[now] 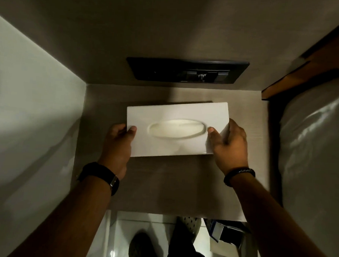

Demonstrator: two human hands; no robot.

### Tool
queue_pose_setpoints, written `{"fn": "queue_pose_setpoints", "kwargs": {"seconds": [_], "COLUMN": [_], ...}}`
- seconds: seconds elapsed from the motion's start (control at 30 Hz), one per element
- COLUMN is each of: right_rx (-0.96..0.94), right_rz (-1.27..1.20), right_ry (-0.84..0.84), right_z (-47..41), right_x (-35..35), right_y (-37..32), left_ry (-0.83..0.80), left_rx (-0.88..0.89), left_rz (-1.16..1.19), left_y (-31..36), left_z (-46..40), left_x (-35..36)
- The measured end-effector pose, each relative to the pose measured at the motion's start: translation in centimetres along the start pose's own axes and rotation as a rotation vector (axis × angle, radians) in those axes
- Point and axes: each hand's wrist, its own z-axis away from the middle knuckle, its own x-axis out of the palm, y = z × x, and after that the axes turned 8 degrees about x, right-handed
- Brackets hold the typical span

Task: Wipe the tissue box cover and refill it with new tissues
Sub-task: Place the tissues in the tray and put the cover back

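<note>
A white rectangular tissue box cover [177,113] lies flat over the grey-brown bedside shelf [162,183], its oval slot facing up. White tissue shows flat inside the slot [177,128]. My left hand [117,143] grips the cover's left end, thumb on top. Around the right end, my right hand [229,143] holds on with the thumb resting near the slot. I cannot tell whether the cover rests on the shelf or is slightly lifted.
A black wall panel [187,70] sits on the back wall above the shelf. A white wall [27,121] closes the left side. A bed with white bedding [316,155] lies at the right. An open cardboard box [225,239] sits on the floor below.
</note>
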Motion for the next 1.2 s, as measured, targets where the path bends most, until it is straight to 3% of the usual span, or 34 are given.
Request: {"fn": "queue_pose_setpoints", "kwargs": {"seconds": [0.2, 0.47, 0.73, 1.2], "right_rx": [-0.013, 0.031, -0.069, -0.011], "right_rz": [-0.111, -0.058, -0.093, -0.075], "right_ry": [-0.008, -0.029, -0.024, -0.078], "right_z": [0.4, 0.1, -0.5, -1.7], "right_x": [0.9, 0.9, 1.3, 1.5], "right_y": [-1.0, 0.6, -0.9, 0.3], "left_ry": [0.025, -0.038, -0.001, 0.026], "left_rx": [0.048, 0.036, 0.014, -0.041], "left_rz": [0.032, -0.017, 0.058, -0.022], "left_y": [0.5, 0.6, 0.2, -0.7], "left_z": [-0.6, -1.1, -0.9, -1.4], "left_x": [-0.7, 0.5, -1.4, 0.0]}}
